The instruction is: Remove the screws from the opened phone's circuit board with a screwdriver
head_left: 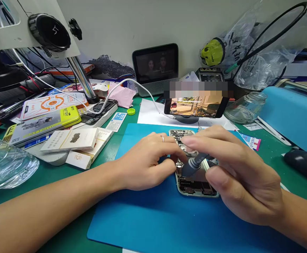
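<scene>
An opened phone (pixel 197 188) with its inner parts exposed lies on the blue mat (pixel 142 218). My left hand (pixel 150 158), a ring on one finger, rests at the phone's left edge with its fingers curled; what its fingertips hold, if anything, is hidden. Over the phone's right side is my right hand (pixel 243 175), its thumb and fingers around a dark grey screwdriver-like tool (pixel 192 166). The tool slants down toward the phone's middle left, close to my left fingertips. Its tip cannot be made out.
Behind the mat stands a phone playing video (pixel 195 105), with a screen device (pixel 155 66) behind it. Cigarette boxes (pixel 71 138), a battery package (pixel 45 124) and a microscope stand (pixel 82 77) are at the left. A glass jar (pixel 248 107) and a black mouse (pixel 305 165) sit right.
</scene>
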Demonstrator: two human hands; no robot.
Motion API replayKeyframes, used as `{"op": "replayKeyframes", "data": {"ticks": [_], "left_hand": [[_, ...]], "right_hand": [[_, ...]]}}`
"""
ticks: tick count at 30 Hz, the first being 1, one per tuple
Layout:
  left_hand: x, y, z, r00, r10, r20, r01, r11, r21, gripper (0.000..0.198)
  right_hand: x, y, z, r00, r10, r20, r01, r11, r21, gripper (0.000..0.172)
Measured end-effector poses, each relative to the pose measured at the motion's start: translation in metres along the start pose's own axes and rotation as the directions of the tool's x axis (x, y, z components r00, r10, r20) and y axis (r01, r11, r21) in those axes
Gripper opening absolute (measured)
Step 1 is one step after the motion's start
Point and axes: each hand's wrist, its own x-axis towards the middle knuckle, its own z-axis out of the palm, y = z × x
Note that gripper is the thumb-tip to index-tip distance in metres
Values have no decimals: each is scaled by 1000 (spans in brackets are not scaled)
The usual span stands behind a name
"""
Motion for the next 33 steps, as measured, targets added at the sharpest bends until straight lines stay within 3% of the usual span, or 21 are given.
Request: {"op": "replayKeyframes", "data": {"ticks": [12, 18, 22, 26, 33], "left_hand": [[-1, 0, 0, 1000, 3, -9, -3, 1000, 26, 22], [-2, 3, 2, 999, 39, -27, -38, 999, 34, 19], [-4, 3, 7, 995, 85, -44, -84, 996, 13, 7], [-3, 0, 12, 989, 133, -64, -135, 990, -43, 12], [-1, -5, 8, 986, 121, -112, -128, 990, -60, 24]], "right_hand": [[1, -2, 1, 999, 47, -12, -47, 999, -4, 43], [1, 1, 3, 999, -34, -18, 34, 999, -13, 49], [1, 1, 4, 998, -56, -20, 54, 995, -85, 39], [1, 1, 1, 997, -71, -5, 70, 993, -93, 34], [0, -1, 0, 996, -61, 61, 60, 998, 25, 52]]}}
